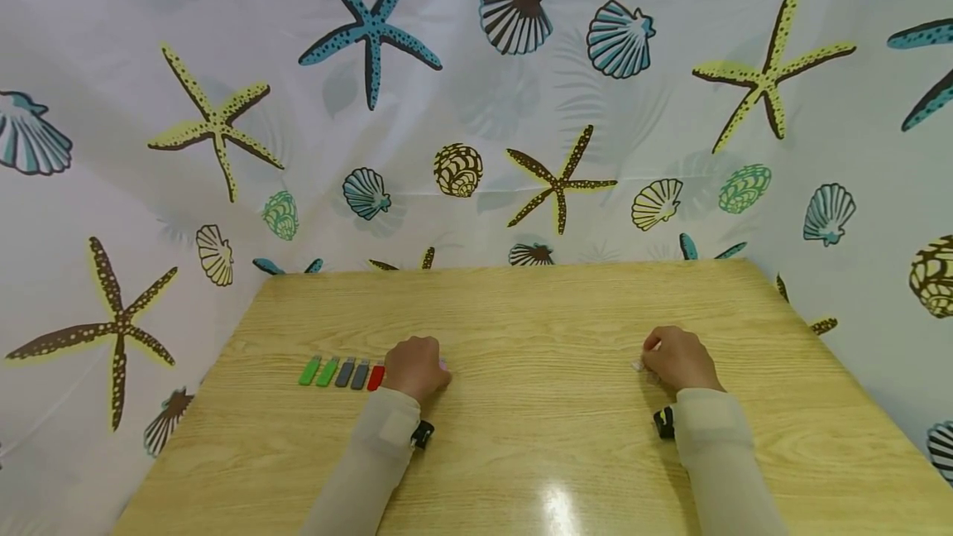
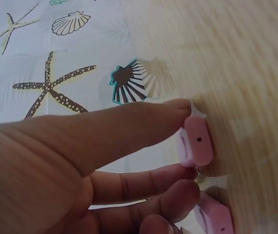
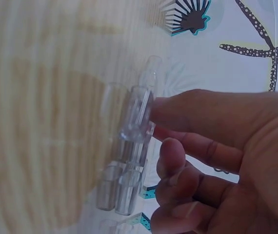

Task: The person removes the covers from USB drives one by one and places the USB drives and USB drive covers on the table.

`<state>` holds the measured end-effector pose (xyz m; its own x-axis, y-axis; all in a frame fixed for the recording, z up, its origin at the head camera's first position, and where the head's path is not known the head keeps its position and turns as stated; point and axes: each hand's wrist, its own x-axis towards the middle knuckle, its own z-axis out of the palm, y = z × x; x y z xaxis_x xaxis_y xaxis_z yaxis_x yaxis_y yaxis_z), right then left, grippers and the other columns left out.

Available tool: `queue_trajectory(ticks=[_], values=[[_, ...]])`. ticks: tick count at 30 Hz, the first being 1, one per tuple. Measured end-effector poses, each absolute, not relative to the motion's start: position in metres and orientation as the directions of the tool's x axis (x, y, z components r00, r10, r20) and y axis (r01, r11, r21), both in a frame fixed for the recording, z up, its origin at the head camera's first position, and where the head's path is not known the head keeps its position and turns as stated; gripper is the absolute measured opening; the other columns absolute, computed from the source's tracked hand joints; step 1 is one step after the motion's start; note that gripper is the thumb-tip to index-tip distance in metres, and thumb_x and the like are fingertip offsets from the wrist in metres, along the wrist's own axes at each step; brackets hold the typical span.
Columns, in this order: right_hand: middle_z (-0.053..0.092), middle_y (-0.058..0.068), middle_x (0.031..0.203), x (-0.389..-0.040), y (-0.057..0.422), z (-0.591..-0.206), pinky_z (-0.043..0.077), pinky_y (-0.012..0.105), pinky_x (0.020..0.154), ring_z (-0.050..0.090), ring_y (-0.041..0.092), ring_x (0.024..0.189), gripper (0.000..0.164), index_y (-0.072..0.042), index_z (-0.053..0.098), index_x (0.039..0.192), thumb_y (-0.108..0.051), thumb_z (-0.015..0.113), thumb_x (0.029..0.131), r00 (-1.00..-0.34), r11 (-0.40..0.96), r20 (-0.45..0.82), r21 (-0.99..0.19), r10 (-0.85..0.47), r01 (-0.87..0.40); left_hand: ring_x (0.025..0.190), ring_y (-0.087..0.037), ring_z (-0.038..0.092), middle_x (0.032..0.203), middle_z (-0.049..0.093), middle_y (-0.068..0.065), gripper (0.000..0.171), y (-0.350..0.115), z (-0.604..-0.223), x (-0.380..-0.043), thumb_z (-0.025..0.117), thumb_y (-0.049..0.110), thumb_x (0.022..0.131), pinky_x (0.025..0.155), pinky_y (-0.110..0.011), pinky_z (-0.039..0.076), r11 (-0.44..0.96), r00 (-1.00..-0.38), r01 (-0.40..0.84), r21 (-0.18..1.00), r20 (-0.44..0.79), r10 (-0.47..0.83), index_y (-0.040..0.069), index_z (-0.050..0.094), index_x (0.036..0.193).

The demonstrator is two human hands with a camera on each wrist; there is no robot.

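Observation:
My left hand [image 1: 414, 366] is at the right end of a row of USB sticks, pinching a pink USB stick [image 2: 199, 141] between thumb and fingers. Just below it in the left wrist view lies a second pink USB stick [image 2: 215, 214]. Over on the right side of the table, my right hand [image 1: 679, 358] pinches a clear plastic cap [image 3: 139, 109] with thumb and forefinger, its other fingers curled. More clear caps [image 3: 112, 187] stand close by in the right wrist view. The hand partly covers these in the head view.
Left of the left hand, the row continues with a red USB stick [image 1: 375, 377], two grey USB sticks [image 1: 345, 372] and two green USB sticks [image 1: 309, 370]. They lie on a wood-grain table [image 1: 521, 437]. A cloth [image 1: 462, 89] printed with starfish and shells hangs behind it.

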<state>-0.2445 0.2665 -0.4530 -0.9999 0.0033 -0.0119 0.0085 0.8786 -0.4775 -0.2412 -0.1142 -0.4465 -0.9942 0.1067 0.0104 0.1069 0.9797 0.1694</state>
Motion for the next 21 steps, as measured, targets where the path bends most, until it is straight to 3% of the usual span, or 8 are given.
queue_trajectory(ticks=[13, 21], values=[[0.066, 0.025, 0.094, -0.2439, 0.2657, -0.4525, 0.050, 0.045, 0.059, 0.060, 0.027, 0.068, 0.023, 0.006, 0.066, 0.104, -0.011, 0.065, 0.088, -1.000, 0.874, -0.020, -0.485, 0.001, 0.010, 0.041, -0.012, 0.041, 0.046, 0.049, 0.002, 0.037, -0.1172, -0.4489, -0.2432, 0.079, 0.034, 0.076, 0.039, -0.028, 0.030, 0.978, -0.995, 0.098, 0.183, 0.005, 0.099, 0.015, 0.055, 0.055], [0.066, 0.027, 0.099, -0.2421, 0.2644, -0.4507, 0.050, 0.044, 0.058, 0.061, 0.026, 0.067, 0.023, 0.006, 0.067, 0.104, -0.011, 0.062, 0.090, -1.000, 0.880, -0.004, -0.475, -0.004, -0.002, 0.041, -0.011, 0.030, 0.041, 0.034, 0.006, 0.045, -0.1189, -0.4484, -0.2424, 0.075, 0.030, 0.078, 0.038, -0.027, 0.024, 0.975, -0.996, 0.089, 0.202, -0.005, 0.092, 0.017, 0.044, 0.048]])
